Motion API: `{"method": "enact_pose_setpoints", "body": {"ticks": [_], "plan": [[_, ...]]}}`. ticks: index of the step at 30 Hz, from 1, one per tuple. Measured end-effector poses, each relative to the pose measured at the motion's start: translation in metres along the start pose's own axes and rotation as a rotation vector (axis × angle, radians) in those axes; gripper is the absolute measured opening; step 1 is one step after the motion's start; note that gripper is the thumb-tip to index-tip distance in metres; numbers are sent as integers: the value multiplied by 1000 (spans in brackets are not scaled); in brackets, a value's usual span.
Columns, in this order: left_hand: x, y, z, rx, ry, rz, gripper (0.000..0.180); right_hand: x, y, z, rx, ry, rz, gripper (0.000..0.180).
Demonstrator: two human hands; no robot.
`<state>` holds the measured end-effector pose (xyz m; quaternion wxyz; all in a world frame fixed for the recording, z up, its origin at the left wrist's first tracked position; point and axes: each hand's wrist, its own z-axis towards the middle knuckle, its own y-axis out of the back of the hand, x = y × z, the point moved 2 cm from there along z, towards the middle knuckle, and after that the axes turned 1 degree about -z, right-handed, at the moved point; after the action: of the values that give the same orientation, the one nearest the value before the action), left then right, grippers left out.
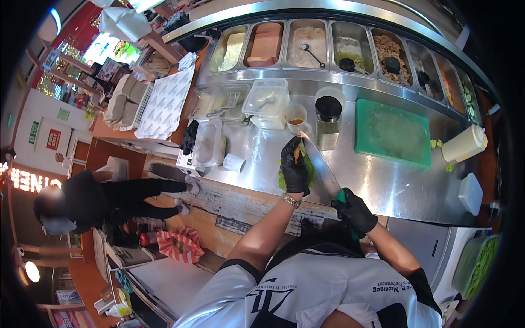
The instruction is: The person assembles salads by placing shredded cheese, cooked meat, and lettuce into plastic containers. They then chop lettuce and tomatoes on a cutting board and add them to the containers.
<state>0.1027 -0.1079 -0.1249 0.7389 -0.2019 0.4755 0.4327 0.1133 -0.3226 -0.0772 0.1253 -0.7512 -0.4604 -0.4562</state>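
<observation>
My left hand [295, 168], in a black glove, presses down on a piece of food with green lettuce [307, 167] on the steel counter [394, 183]. My right hand [355, 210], also in a black glove, grips the green handle of a large knife [321, 164]. The blade runs along the right side of the food, its tip pointing away from me. A watch shows on my left wrist.
A green cutting board [391, 133] lies to the right. A small cup of sauce [296, 118], a dark-lidded jar [328, 121] and clear lidded tubs [266, 101] stand behind the food. Steel pans of fillings [306, 46] line the back. A person in black [93, 199] stands at left.
</observation>
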Motion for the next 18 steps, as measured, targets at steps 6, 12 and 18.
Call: {"method": "enact_pose_setpoints", "body": {"ticks": [6, 12, 18], "plan": [[3, 32, -15, 70, 25, 252, 35, 1, 5, -5, -181, 123, -286, 44], [3, 37, -28, 173, 7, 344, 35, -14, 22, -23, -298, 200, -452, 41], [6, 15, 5, 263, -34, -7, 36, -84, 66, -33, -504, 210, -710, 36]]}}
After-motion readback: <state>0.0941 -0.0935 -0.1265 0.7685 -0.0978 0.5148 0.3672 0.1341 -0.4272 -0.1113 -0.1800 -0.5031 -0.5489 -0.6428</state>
